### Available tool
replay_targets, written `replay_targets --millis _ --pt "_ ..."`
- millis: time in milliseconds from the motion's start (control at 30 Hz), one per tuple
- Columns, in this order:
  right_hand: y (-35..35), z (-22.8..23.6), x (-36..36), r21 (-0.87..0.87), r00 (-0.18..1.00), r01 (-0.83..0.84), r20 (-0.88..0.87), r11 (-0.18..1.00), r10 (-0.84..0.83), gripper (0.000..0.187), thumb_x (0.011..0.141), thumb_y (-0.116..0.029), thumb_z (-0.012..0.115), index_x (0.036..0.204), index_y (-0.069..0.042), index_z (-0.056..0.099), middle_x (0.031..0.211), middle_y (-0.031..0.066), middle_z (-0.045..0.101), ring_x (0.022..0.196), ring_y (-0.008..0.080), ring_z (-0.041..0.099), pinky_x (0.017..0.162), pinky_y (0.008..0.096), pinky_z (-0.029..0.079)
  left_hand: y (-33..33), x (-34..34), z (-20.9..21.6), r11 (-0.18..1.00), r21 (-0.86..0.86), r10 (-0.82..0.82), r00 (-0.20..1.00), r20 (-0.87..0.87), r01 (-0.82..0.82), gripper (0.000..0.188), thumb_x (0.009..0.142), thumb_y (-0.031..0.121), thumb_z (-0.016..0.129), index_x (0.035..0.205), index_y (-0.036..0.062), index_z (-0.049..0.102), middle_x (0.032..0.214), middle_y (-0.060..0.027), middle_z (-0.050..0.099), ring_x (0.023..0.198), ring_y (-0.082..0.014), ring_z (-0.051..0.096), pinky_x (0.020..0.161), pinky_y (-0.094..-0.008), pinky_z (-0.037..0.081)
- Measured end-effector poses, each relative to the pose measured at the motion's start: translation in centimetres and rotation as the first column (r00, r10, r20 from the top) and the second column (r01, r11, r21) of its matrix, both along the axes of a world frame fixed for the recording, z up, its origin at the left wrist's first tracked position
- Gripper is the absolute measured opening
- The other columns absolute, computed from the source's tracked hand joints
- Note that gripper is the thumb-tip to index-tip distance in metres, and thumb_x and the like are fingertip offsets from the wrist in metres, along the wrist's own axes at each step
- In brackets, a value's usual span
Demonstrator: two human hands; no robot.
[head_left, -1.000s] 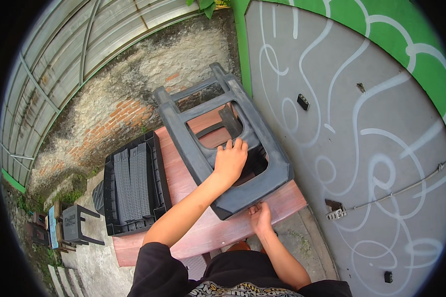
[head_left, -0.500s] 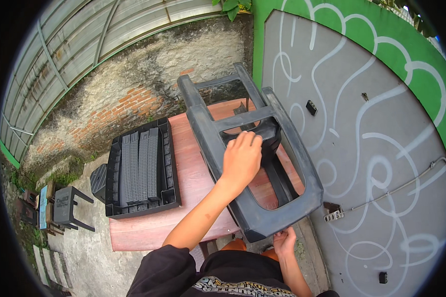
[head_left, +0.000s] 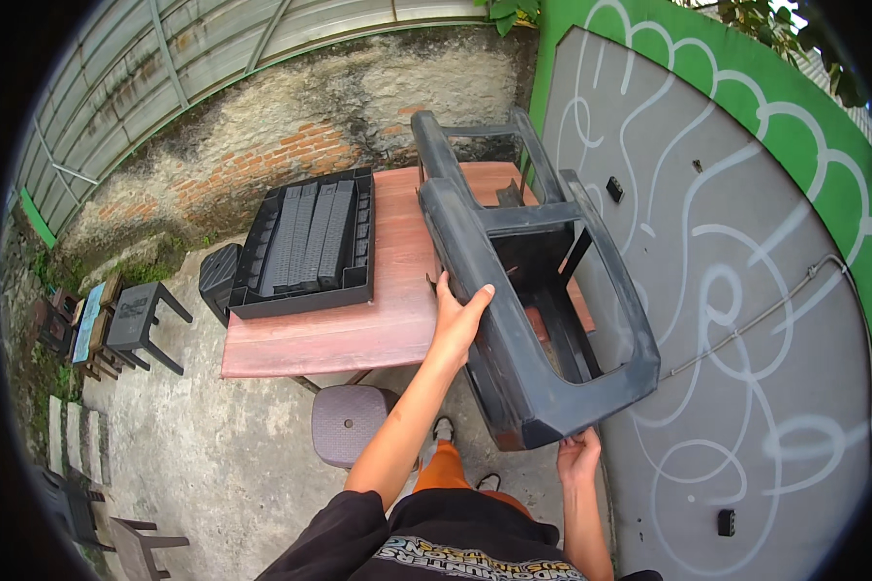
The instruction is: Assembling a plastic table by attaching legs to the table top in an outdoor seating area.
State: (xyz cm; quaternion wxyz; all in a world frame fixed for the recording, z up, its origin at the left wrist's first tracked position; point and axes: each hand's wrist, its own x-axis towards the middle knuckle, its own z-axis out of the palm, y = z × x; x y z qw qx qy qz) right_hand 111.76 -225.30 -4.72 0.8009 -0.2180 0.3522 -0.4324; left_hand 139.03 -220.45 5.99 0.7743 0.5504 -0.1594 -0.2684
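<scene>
A large dark grey moulded plastic frame (head_left: 513,358) with big openings hangs tilted over the near right edge of the red wooden table (head_left: 397,281). My left hand (head_left: 460,315) grips its left side, thumb on the outer face and fingers partly hidden beneath. At its near end, my right hand (head_left: 579,455) is closed on the lower edge, with some fingertips out of sight. Left of the frame, a shallow black plastic tray (head_left: 358,300) lies on the table. Several long ribbed black strips (head_left: 308,232) rest side by side in it.
A brown plastic stool (head_left: 344,423) stands beside my legs under the table's near edge. Black stools (head_left: 145,315) stand farther left. The grey painted metal gate (head_left: 727,290) rises close on the right. A rough brick wall (head_left: 291,145) lies behind.
My left hand has left the frame's central crossbar and now holds its left side. The frame's near end has swung clear of the table, and the stool has come into view.
</scene>
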Motion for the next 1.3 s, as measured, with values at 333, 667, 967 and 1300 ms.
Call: replay_targets --millis 333,667,967,1300 --pt "6.7 3.1 -8.7 -0.060 0.994 0.047 -0.094 0.997 -0.053 0.019 0.082 -0.010 0.049 0.096 -0.003 0.060 0.090 0.0043 0.066 0.080 0.0134 0.061 0.069 0.0252 0.049 6.3 -8.9 2.3 0.998 0.032 0.053 0.988 0.143 -0.058 0.101 0.081 0.028 0.069 0.142 -0.0045 -0.003 0.134 -0.0286 0.036 0.119 -0.0302 0.047 0.099 -0.0341 0.039" --pt "12.9 6.0 -14.3 -0.323 0.971 0.072 -0.193 0.944 -0.140 0.008 0.084 -0.011 0.055 0.084 -0.003 0.058 0.075 0.0007 0.058 0.062 0.0082 0.057 0.051 0.0201 0.044 12.2 -10.6 1.9 0.992 -0.118 0.027 0.989 -0.145 -0.044 0.100 0.079 0.030 0.070 0.141 -0.0021 -0.001 0.137 -0.0264 0.028 0.126 -0.0301 0.035 0.103 -0.0356 0.033" --pt "18.2 12.8 -21.8 -0.384 0.951 0.074 -0.250 0.920 -0.180 0.016 0.083 -0.005 0.056 0.093 0.006 0.059 0.077 0.0068 0.059 0.054 0.0163 0.050 0.048 0.0276 0.042 16.7 -16.3 1.0 0.970 -0.182 -0.234 0.818 -0.526 0.161 0.105 0.082 0.031 0.067 0.139 -0.0015 -0.015 0.132 -0.0261 0.033 0.117 -0.0262 0.045 0.097 -0.0332 0.040" --pt "15.7 5.2 -18.5 -0.300 0.813 -0.194 -0.582 0.934 -0.018 0.019 0.082 -0.002 0.065 0.071 -0.008 0.050 0.060 -0.0017 0.046 0.044 0.0087 0.048 0.042 0.0217 0.040 19.1 -15.4 -14.5 0.872 -0.011 -0.322 0.556 -0.766 0.489 0.070 0.088 0.015 0.052 0.143 -0.0014 0.012 0.131 -0.0269 0.039 0.109 -0.0389 0.055 0.090 -0.0464 0.049"
